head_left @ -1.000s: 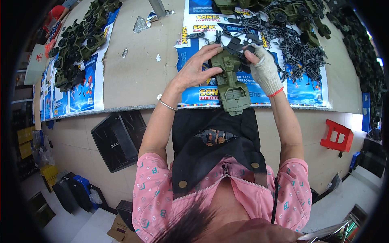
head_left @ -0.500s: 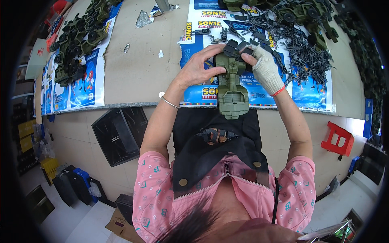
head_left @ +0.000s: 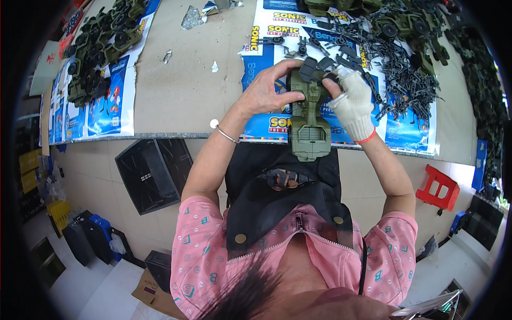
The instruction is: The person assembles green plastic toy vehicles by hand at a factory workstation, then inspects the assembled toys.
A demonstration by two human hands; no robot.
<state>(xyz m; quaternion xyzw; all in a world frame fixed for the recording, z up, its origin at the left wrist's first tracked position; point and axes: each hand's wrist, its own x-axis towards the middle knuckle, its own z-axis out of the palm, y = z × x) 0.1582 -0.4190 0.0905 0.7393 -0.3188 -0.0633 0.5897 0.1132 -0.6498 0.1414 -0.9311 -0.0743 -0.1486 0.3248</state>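
An olive-green toy vehicle (head_left: 311,136) lies lengthwise before me, its near end jutting past the table's front edge. My left hand (head_left: 271,90) grips its far part from the left, thumb on the side and fingers round the far end. My right hand (head_left: 353,101), in a white glove with bare thumb tip, is closed at the far right side of the vehicle. Between its thumb and fingers is a small dark part (head_left: 332,78), mostly covered. A dark grey flat piece (head_left: 308,69) stands up at the vehicle's far end.
Many small dark grey parts (head_left: 408,88) are heaped at the right. More green toy vehicles stand at the back right (head_left: 402,25) and far left (head_left: 114,40). Printed sheets (head_left: 256,125) cover parts of the table. A black crate (head_left: 149,176) and a red stool (head_left: 438,189) are on the floor.
My right hand has turned and come slightly nearer, its thumb now lower along the vehicle's right side. The left hand keeps its hold. The view has shifted a little.
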